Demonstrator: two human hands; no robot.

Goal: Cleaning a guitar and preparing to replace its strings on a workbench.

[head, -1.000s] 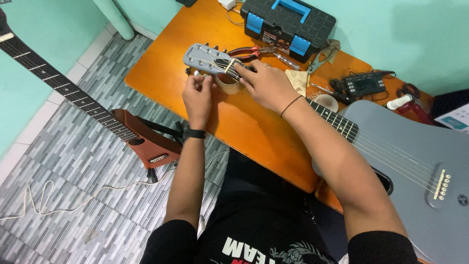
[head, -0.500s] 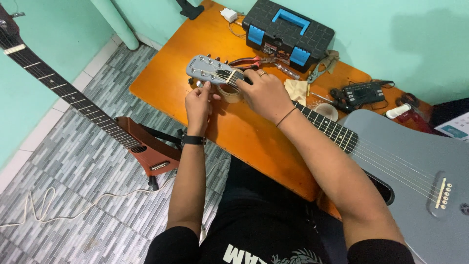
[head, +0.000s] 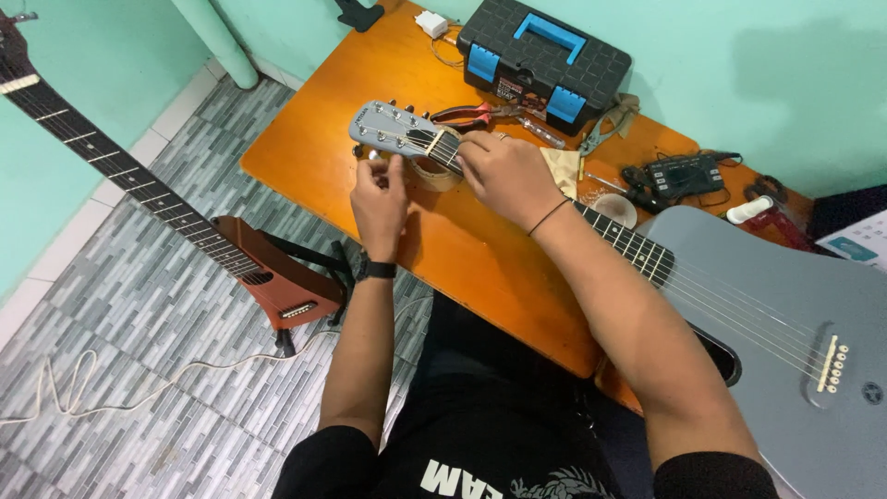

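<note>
A grey acoustic guitar [head: 785, 305] lies across the orange table [head: 462, 249], its grey headstock [head: 390, 127] pointing left and propped on a small round roll. My left hand [head: 381, 201] reaches up under the headstock's near edge, fingers pinched on a tuning peg there. My right hand [head: 504, 176] rests over the top of the neck beside the nut, fingers pressing the strings down. A watch is on my left wrist, a thin band on my right.
A black toolbox with blue handle and latches [head: 545, 57] stands at the table's back. Red-handled pliers [head: 467, 115], a screwdriver, a black device [head: 682, 173] and a white cup [head: 617, 209] lie behind the neck. A brown guitar [head: 185, 231] stands on the tiled floor, left.
The camera view has shifted slightly. Both hands stay at the headstock, the left hand's fingers working a little at the peg.
</note>
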